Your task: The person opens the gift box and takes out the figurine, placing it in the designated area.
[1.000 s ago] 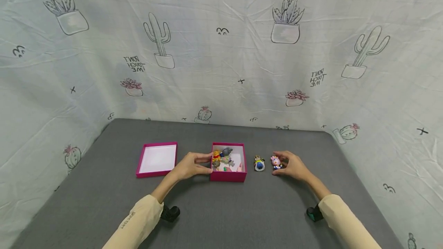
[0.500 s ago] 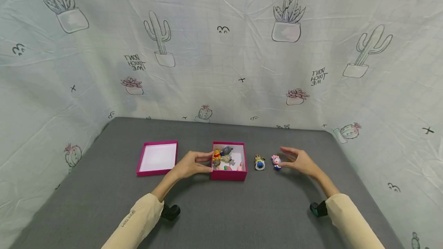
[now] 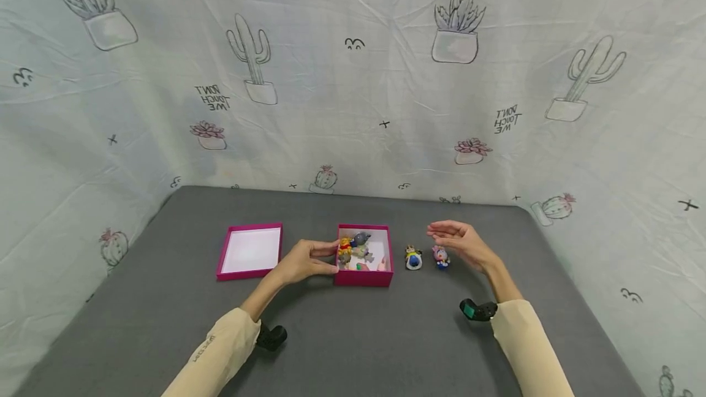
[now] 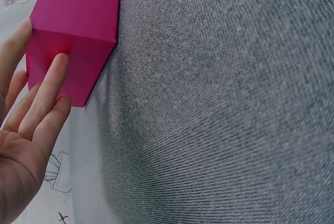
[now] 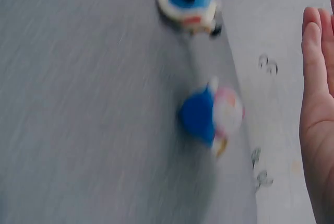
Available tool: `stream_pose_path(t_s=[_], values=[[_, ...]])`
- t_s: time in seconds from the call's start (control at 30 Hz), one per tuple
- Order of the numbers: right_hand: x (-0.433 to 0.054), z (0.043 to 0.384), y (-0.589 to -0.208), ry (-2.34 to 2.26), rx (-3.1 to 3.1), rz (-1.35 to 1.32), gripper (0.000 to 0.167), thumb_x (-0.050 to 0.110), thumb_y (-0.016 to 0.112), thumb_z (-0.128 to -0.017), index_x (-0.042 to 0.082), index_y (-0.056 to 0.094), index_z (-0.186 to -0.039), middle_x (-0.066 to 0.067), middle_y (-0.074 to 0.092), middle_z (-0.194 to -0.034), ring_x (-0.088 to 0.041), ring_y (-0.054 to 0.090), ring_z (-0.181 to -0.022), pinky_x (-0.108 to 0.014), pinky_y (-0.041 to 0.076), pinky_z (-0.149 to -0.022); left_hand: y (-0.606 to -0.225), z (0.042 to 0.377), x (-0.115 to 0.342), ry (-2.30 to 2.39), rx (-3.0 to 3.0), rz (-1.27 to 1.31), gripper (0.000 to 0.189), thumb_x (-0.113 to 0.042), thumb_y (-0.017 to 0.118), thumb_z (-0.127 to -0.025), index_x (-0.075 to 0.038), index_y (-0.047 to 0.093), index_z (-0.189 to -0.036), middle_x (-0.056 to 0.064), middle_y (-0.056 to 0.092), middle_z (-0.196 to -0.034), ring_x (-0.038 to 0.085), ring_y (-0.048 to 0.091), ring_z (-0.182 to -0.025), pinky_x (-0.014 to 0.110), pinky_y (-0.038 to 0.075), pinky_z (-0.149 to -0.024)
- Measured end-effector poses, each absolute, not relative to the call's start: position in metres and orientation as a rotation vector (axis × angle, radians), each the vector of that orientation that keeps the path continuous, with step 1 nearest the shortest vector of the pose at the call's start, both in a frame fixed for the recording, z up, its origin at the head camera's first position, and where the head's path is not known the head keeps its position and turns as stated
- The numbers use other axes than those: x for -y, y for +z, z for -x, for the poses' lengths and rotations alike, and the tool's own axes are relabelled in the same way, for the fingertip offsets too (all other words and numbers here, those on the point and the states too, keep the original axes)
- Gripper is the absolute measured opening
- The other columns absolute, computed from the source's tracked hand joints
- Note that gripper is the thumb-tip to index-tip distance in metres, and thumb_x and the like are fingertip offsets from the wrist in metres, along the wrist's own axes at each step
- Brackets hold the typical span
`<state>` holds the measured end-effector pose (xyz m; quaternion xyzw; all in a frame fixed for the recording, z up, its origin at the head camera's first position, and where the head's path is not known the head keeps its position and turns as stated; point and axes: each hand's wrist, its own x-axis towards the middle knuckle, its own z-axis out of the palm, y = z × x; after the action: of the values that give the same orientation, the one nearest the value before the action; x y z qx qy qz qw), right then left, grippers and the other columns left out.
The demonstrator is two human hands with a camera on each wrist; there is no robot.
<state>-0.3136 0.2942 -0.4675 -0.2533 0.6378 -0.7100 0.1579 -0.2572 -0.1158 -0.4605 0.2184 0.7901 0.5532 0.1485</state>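
Observation:
A magenta box (image 3: 363,279) with a white inside holds several small figurines, including a yellow-and-red bear (image 3: 345,245) and a grey donkey (image 3: 361,238). My left hand (image 3: 302,261) rests against the box's left side; in the left wrist view, nearly straight fingers (image 4: 49,80) touch the magenta wall. Right of the box lie a figurine in yellow and blue (image 3: 413,258) and a pink-headed figurine in blue (image 3: 440,257). Just behind and above the pink-headed one, my right hand (image 3: 466,244) is held with extended fingers and nothing in its grasp.
The box's magenta-rimmed lid (image 3: 250,252) lies inside up, left of the left hand. All of it stands on a grey cloth-covered table (image 3: 375,342). A white curtain with cactus drawings (image 3: 331,78) hangs behind and at the sides.
My right hand has let go of the pink-headed figurine, drawn off to the right, then lifted and come back over behind it. The left hand has stayed at the box.

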Motion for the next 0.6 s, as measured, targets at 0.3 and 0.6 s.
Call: stream_pose_path(t_s=[0.3,0.6], values=[[-0.257,0.335,-0.458,-1.943,-1.717,0.707,0.032,-0.011,0.055,-0.091,0.006,0.065,-0.117,-0.008,0.066,-0.119,-0.019,0.06,-0.114,-0.041,0.041,-0.101,-0.464,0.257,0.114,1.606,-2.257,-0.638,0.061,-0.006,0.073,-0.084,0.006,0.047,-0.137,0.027,0.05,-0.133,0.035,0.055,-0.118,0.036,0.053,-0.087],[-0.227,0.352,-0.451,-1.795,-1.702,0.704,0.03,-0.01,0.057,-0.091,0.002,0.064,-0.118,-0.011,0.065,-0.12,-0.027,0.058,-0.117,-0.038,0.046,-0.098,-0.465,0.258,0.114,1.612,-2.26,-0.646,0.059,-0.005,0.073,-0.084,0.007,0.047,-0.136,0.027,0.049,-0.134,0.037,0.056,-0.117,0.036,0.053,-0.086]])
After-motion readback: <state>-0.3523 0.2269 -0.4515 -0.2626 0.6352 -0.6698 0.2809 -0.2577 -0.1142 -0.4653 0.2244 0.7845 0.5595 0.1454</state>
